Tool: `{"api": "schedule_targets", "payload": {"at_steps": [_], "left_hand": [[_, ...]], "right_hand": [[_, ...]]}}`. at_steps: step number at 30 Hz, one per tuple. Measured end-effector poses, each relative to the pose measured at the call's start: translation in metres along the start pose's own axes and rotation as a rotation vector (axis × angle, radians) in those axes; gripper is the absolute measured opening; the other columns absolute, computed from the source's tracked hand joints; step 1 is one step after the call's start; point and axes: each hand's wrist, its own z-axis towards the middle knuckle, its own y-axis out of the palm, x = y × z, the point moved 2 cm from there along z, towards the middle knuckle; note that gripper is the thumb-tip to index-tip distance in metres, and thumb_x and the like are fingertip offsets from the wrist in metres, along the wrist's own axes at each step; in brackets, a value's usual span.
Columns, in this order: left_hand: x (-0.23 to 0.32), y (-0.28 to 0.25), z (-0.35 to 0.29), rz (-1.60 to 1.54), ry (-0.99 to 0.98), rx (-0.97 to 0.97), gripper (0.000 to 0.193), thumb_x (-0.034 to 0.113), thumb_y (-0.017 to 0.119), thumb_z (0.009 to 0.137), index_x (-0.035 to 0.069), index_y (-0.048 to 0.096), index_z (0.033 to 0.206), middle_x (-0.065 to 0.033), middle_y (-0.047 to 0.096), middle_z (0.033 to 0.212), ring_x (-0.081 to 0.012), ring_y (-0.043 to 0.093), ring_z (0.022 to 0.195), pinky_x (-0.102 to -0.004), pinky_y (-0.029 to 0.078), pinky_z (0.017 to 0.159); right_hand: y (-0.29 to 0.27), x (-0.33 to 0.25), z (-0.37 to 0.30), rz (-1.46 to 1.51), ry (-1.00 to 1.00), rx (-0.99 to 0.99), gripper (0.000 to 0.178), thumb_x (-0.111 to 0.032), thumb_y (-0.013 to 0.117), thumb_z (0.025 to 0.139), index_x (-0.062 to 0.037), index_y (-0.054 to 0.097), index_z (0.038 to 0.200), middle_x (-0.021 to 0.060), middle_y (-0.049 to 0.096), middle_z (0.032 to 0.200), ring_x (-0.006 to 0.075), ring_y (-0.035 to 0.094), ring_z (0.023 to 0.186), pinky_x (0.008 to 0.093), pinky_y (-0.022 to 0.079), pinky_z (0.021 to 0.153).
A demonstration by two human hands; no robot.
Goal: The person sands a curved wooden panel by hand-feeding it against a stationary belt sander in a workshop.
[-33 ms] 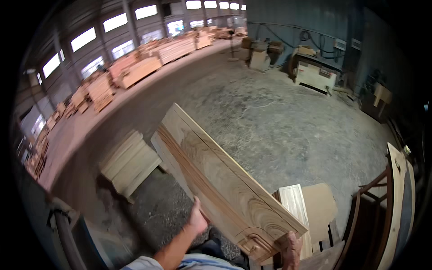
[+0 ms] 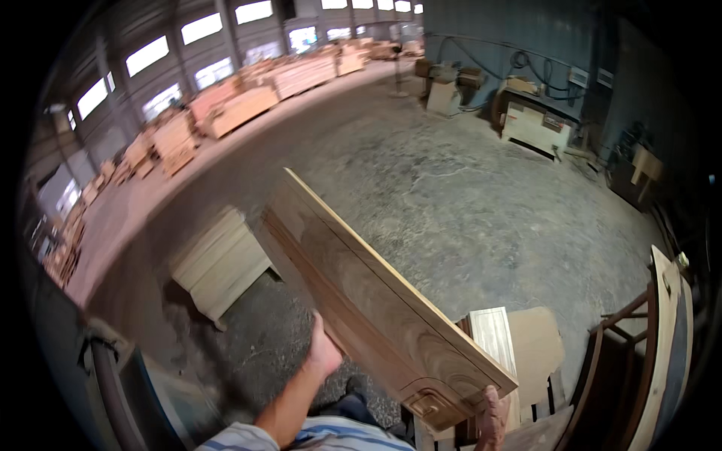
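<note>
Across the grey concrete floor, we see pale pinkish lumber stacked in a long row below bright windows. To our right, a white cabinet stands near a blue-grey wall, where a dark coiled cable hangs above it.

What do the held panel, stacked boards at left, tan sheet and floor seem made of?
Panel: wood or wood veneer, apparently smooth; swirling brown grain shows.
Stacked boards: paler wood, perhaps unfinished, since they look matt.
Tan sheet: possibly cardboard or thin fibreboard; flat, plain, no grain visible.
Floor: probably bare concrete; grey, mottled and worn.
</note>
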Motion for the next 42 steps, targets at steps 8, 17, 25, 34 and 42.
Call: {"api": "schedule_targets", "payload": {"at_steps": [8, 17, 25, 34, 42], "left_hand": [[0.036, -0.119, 0.030, -0.302, 0.450, 0.331, 0.060, 0.062, 0.036, 0.086, 0.013, 0.045, 0.121, -0.0029, 0.049, 0.113, -0.0181, 0.047, 0.107, -0.0372, 0.041, 0.092], [0.110, -0.155, 0.048, -0.363, 0.484, 0.498, 0.071, 0.074, 0.041, 0.077, 0.016, 0.049, 0.119, -0.0032, 0.051, 0.110, -0.0206, 0.047, 0.106, -0.0379, 0.037, 0.095], [0.154, -0.184, 0.049, -0.324, 0.518, 0.621, 0.079, 0.077, 0.043, 0.074, 0.016, 0.046, 0.123, -0.0029, 0.048, 0.118, -0.0206, 0.044, 0.112, -0.0384, 0.036, 0.096], [0.169, -0.193, 0.024, -0.337, 0.648, 0.581, 0.090, 0.075, 0.034, 0.079, 0.012, 0.023, 0.142, -0.0056, 0.029, 0.145, -0.0247, 0.029, 0.131, -0.0395, 0.023, 0.107], [0.187, -0.145, -0.009, -0.303, 0.999, 0.772, 0.075, 0.071, 0.038, 0.080, 0.016, 0.041, 0.132, -0.0021, 0.050, 0.125, -0.0214, 0.049, 0.112, -0.0395, 0.038, 0.096]], "right_hand": [[0.003, 0.041, -0.005, -0.403, -0.011, -0.048, 0.056, -0.019, 0.053, 0.086, 0.0029, 0.031, 0.133, 0.0169, 0.040, 0.127, 0.0238, 0.041, 0.116, 0.0356, 0.032, 0.100], [0.086, 0.081, 0.029, -0.127, 0.190, 0.066, 0.071, -0.055, 0.042, 0.090, -0.0066, 0.026, 0.140, 0.0119, 0.039, 0.134, 0.0258, 0.038, 0.124, 0.0437, 0.029, 0.102], [0.143, 0.116, 0.058, -0.128, 0.330, 0.171, 0.036, -0.038, 0.049, 0.091, -0.0104, 0.053, 0.114, 0.0021, 0.056, 0.098, 0.0134, 0.052, 0.089, 0.0267, 0.041, 0.075], [0.175, 0.152, 0.166, -0.161, 0.602, -0.079, 0.045, -0.045, 0.051, 0.089, -0.0128, 0.050, 0.120, 0.0031, 0.056, 0.109, 0.0185, 0.053, 0.095, 0.0345, 0.039, 0.084], [0.271, 0.183, 0.284, -0.079, 0.730, -0.404, 0.043, -0.039, 0.042, 0.093, -0.0107, 0.046, 0.125, 0.0058, 0.051, 0.123, 0.0224, 0.045, 0.117, 0.0394, 0.034, 0.098]]}}
